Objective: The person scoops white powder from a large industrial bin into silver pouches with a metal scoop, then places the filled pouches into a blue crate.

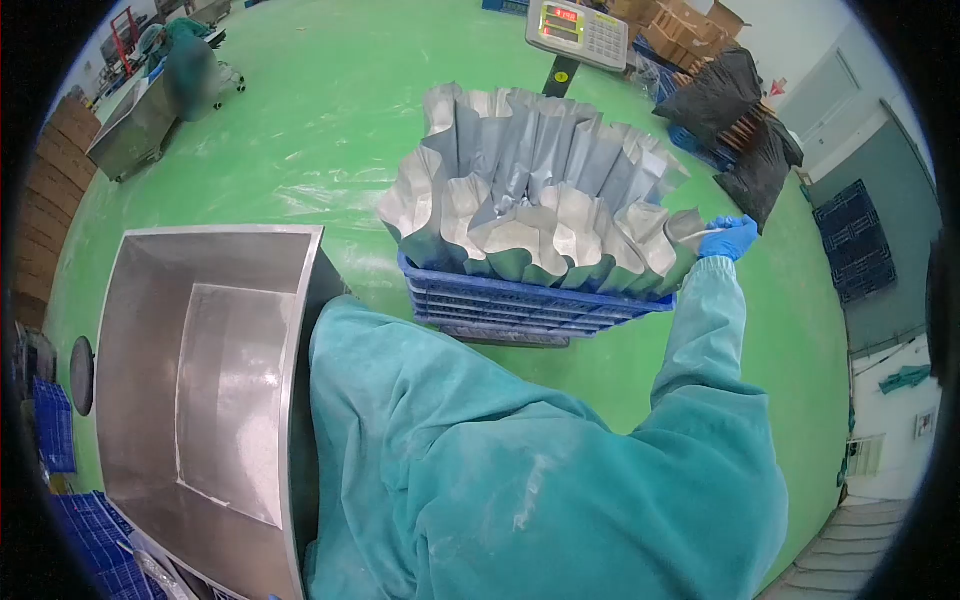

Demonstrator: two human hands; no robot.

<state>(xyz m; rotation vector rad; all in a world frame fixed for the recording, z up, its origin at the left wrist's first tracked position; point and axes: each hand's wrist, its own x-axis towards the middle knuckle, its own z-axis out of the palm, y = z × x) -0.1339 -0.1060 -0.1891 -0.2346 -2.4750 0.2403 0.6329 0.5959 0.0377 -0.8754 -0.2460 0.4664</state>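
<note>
My right hand (728,238), in a blue glove, is closed on the edge of a silver foil bag at the right end of a blue crate (530,305). Several such foil bags (520,240) stand upright with open, wavy tops, packed together in the crate. Under the crate lies a dark flat base, and a scale display (578,33) with red digits rises on a post behind it. My left hand cannot be made out; the green sleeve and gown fill the lower middle.
A deep steel tub (230,400) stands close at my left. Black bags (712,95) and cardboard boxes (690,30) are piled at the back right. Another person (188,65) is by a steel cart (135,125) at the far left. Blue pallets (855,240) lean on the right wall.
</note>
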